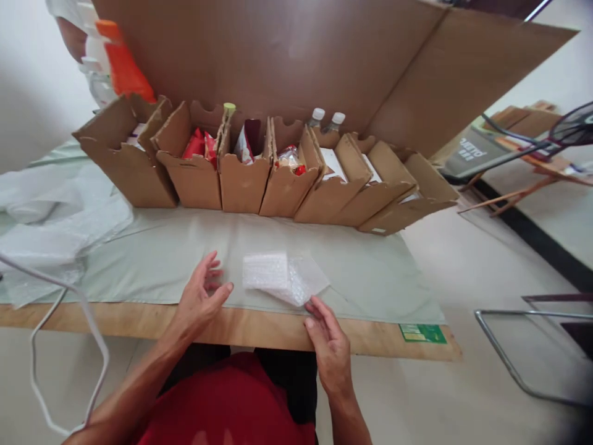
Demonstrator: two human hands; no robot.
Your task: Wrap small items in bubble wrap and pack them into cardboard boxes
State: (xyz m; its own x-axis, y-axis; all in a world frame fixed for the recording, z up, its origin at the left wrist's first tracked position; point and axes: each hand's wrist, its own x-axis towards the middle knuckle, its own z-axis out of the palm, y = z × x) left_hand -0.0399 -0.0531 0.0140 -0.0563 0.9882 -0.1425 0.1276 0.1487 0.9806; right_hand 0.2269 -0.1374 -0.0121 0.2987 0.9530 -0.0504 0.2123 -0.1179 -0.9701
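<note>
A piece of bubble wrap (pixel 301 281) lies on the pale green cloth in front of me, its left part folded or wrapped over a small boxy shape (pixel 265 271). What is inside cannot be made out. My left hand (pixel 202 296) hovers to the left of the bubble wrap, fingers spread and holding nothing. At the near right corner of the wrap is my right hand (pixel 328 337), its fingers loosely apart. Its fingertips are beside the edge of the wrap, and whether they touch it is unclear.
Several cardboard bins (pixel 245 185) with packets and boxes stand along the back, before a large cardboard sheet (pixel 278 55). More bubble wrap (pixel 60 216) is heaped at left. A white cable (pixel 95 334) hangs over the table's wooden front edge (pixel 130 319). A metal-framed chair (pixel 495 346) stands right.
</note>
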